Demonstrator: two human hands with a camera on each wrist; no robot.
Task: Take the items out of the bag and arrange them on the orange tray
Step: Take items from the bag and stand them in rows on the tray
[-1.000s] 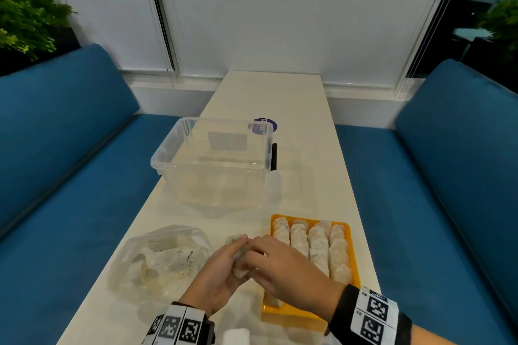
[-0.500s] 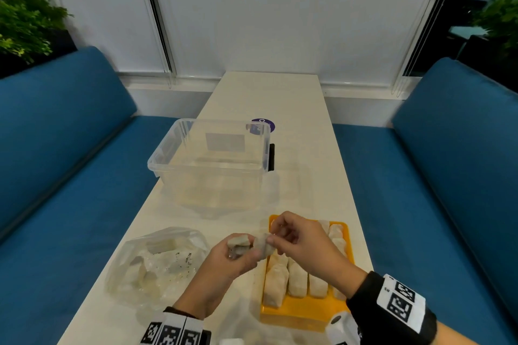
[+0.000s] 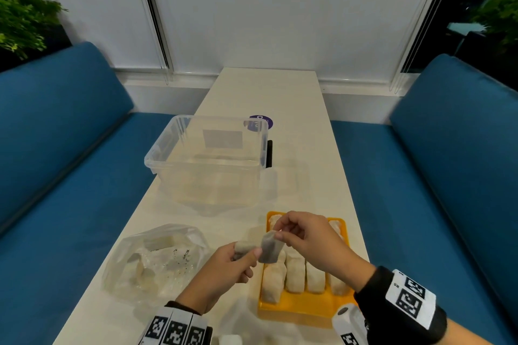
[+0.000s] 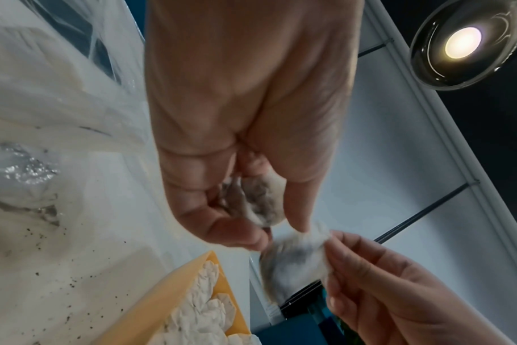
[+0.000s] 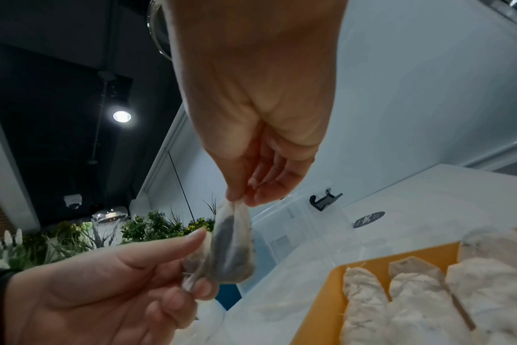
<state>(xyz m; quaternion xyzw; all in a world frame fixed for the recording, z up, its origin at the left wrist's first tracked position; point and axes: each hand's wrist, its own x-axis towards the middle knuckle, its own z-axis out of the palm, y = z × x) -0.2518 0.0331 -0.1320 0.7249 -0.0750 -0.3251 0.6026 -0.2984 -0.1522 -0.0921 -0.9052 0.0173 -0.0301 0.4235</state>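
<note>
Two small white tea bags are up in the air between my hands, just left of the orange tray (image 3: 302, 309). My left hand (image 3: 246, 253) grips one tea bag (image 3: 242, 247) between thumb and fingers. My right hand (image 3: 277, 234) pinches the top corner of the other tea bag (image 3: 270, 249), which hangs down and touches my left thumb. The right wrist view shows dark leaves inside this hanging bag (image 5: 232, 252). Several tea bags (image 3: 295, 272) lie in rows on the tray. The clear plastic bag (image 3: 157, 258) lies to the left with a few tea bags inside.
An empty clear plastic bin (image 3: 207, 159) stands behind the tray and bag on the narrow white table (image 3: 269, 92). A purple round sticker (image 3: 262, 121) lies behind the bin. Blue sofas flank the table on both sides.
My hands were pressed together around the tea bags; they have drawn apart. My right hand has lifted one tea bag up by its corner, and the left keeps the other.
</note>
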